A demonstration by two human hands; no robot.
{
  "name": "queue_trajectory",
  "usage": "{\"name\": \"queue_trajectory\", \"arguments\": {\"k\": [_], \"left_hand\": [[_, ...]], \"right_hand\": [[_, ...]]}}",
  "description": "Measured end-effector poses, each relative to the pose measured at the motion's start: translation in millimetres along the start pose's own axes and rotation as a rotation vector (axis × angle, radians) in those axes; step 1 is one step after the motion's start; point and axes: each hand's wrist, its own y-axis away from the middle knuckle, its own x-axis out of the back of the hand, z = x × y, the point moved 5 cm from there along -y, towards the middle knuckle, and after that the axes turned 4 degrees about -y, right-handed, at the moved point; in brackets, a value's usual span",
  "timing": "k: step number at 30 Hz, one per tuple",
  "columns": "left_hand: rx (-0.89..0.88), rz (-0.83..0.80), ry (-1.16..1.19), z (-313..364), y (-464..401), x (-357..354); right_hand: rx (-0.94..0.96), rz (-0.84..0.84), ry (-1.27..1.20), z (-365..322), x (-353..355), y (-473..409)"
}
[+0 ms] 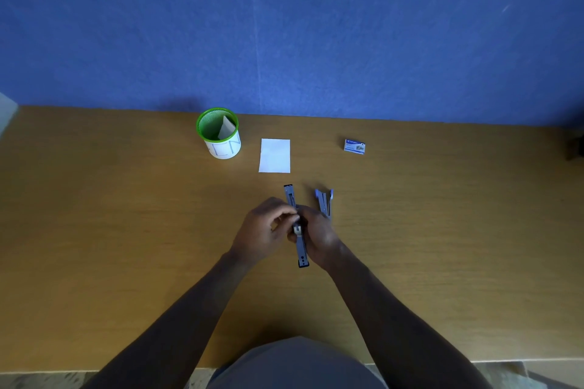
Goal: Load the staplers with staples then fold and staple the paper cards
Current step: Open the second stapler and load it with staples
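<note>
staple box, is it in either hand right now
No, the staple box lies alone on the table at the far right, while both hands work the opened stapler nearer the person.

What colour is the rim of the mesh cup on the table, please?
Bright green, seen in the head view: the mesh cup.

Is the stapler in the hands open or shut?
Open. The stapler is swung out full length between the left hand and right hand.
</note>
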Motion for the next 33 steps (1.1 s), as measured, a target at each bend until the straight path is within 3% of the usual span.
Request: {"name": "queue_trajectory", "arguments": {"k": [23,25,30,33], "left_hand": [[0.090,-0.062,-0.274,-17,-6,-6],[0.184,-0.031,-0.169,-15,-3,-7],[0.751,0.075,0.325,-33,2,-8],[0.862,0.099,0.491,-40,0,-10]], "right_hand": [[0.038,0.019,-0.002,8,-4,4],[0.042,0.003,-0.004,6,-7,6],[0.001,-0.052,-0.033,2,-14,9],[-0.030,-0.065,0.001,3,-18,12]]}}
